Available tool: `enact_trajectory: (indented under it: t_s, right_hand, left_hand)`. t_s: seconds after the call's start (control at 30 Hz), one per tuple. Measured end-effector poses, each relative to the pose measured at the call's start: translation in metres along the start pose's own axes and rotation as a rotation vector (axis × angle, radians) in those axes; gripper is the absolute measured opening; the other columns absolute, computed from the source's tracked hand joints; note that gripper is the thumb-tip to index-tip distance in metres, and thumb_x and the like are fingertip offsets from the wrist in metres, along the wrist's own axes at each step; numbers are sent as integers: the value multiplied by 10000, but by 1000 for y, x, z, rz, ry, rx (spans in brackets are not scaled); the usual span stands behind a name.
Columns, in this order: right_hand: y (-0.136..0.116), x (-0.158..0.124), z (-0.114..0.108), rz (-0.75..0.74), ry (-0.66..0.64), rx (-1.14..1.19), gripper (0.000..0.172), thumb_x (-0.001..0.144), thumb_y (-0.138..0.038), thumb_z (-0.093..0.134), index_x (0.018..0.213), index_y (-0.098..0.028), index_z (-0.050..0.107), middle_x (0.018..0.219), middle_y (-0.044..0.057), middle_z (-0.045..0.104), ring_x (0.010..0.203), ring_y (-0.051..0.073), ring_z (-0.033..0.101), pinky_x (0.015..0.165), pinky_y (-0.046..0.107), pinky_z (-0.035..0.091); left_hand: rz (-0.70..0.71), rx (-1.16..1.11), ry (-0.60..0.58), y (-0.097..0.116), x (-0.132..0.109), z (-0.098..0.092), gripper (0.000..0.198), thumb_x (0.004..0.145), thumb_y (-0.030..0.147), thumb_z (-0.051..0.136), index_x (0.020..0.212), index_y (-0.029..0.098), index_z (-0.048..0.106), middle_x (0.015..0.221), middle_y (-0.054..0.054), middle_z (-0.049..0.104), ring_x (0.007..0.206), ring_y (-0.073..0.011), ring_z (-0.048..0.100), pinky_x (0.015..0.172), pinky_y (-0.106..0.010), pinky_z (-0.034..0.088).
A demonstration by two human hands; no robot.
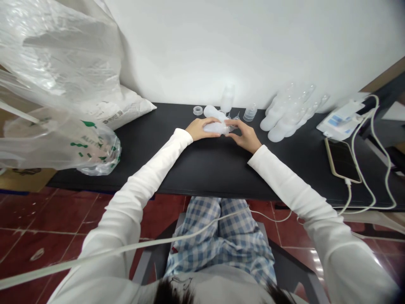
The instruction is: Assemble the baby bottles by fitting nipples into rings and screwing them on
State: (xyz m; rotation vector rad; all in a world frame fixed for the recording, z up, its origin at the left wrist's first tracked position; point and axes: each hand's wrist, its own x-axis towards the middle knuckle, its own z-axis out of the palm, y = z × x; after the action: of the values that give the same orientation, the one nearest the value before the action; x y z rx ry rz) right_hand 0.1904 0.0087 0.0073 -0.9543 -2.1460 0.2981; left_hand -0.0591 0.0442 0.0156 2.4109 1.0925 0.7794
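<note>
Bottle (pixel 211 128), white and cloudy, is held sideways by both hands above the middle of the black table (pixel 196 169), toward its back edge. Going from the left, a clear plastic bag (pixel 95 158) with green print hangs over the table's end, in front of a large pale sack (pixel 91 63) whose pointed corner lies on the tabletop near the wall (pixel 253 46). A clear ring (pixel 198 110) sits by itself, just behind the left hand (pixel 199 129), whose fingers are wrapped around the bottle's rounded body. Right behind the held bottle lies a second white bottle (pixel 214 112), and beyond it a third bottle (pixel 228 98) stands upright by the wall. The fingers of the right hand (pixel 244 136) are closed about the clear end of the held bottle, thumb nearest the person; they partly cover that end, so its exact shape cannot be told. Behind this hand stands a clear cap (pixel 249 113). Farther right, a pile of white bottles (pixel 283 116) lies with rounded bases toward the person and clear tips toward the wall. Beyond are a white and blue packet (pixel 340 121), a phone (pixel 343 158) with a dark screen, and a looping white cable (pixel 375 143).
</note>
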Motion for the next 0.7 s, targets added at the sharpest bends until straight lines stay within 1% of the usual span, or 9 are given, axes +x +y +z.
enact_trajectory:
  t_s: [0.07,0.13,0.23,0.33,0.43,0.5,0.57,0.63,0.7]
  right_hand:
    - [6,0,1,61,-18,7,529,908,-674,608,1206,-238,631,1135,85,734,997,246,708,912,423,586]
    - [12,0,3,116,-29,-17,569,940,-738,486,1089,-218,659,950,72,722,850,211,677,825,380,576]
    - [17,1,7,143,-19,-109,659,1001,-739,264,853,-222,643,786,74,645,826,232,624,833,415,541]
    - [18,1,8,138,-49,-249,695,1031,-678,136,771,-235,603,759,92,612,864,275,607,874,475,506]
    - [15,1,5,119,-61,-290,683,1047,-622,114,932,-213,649,880,122,659,909,294,620,887,499,496]
    - [11,1,2,62,-59,-250,599,1039,-632,253,1171,-184,628,1064,149,679,1003,308,630,920,503,500]
    - [7,1,0,-16,-82,-203,613,975,-645,477,1359,-171,534,1248,169,647,1129,327,616,976,503,501]
    - [5,1,-2,-78,-115,-178,648,930,-592,596,1413,-173,491,1342,175,610,1210,341,594,1020,505,495]
    - [6,1,-3,-102,-133,-171,548,961,-503,573,1399,-180,507,1338,171,617,1201,341,602,1023,513,496]
  left_hand:
    - [60,149,2,0,-1,3,584,769,547,803,1261,258,678,1201,-58,749,1124,-279,704,1006,-389,521]
    - [140,290,4,1,-1,8,615,774,578,798,1266,231,676,1141,-98,753,1073,-301,713,991,-412,519]
    - [246,384,17,1,-1,14,635,815,623,741,1286,203,665,1079,-129,751,1018,-308,716,963,-426,513]
    - [291,389,36,1,-1,17,639,826,635,718,1294,204,661,1072,-131,753,1017,-307,713,950,-423,508]
    - [267,378,64,0,-2,17,614,836,603,719,1296,202,656,1111,-134,752,1043,-303,710,960,-420,509]
    - [232,354,87,0,-2,15,597,844,572,723,1304,197,647,1156,-132,745,1066,-295,707,975,-412,510]
    - [194,327,103,-1,-2,14,588,851,546,726,1310,190,639,1192,-132,738,1089,-291,703,989,-409,512]
    - [169,307,103,-1,-3,13,582,848,531,735,1312,194,635,1214,-124,734,1105,-286,699,1002,-407,511]
    - [160,298,90,0,-3,12,586,838,524,751,1315,205,633,1229,-113,732,1117,-281,696,1013,-403,509]
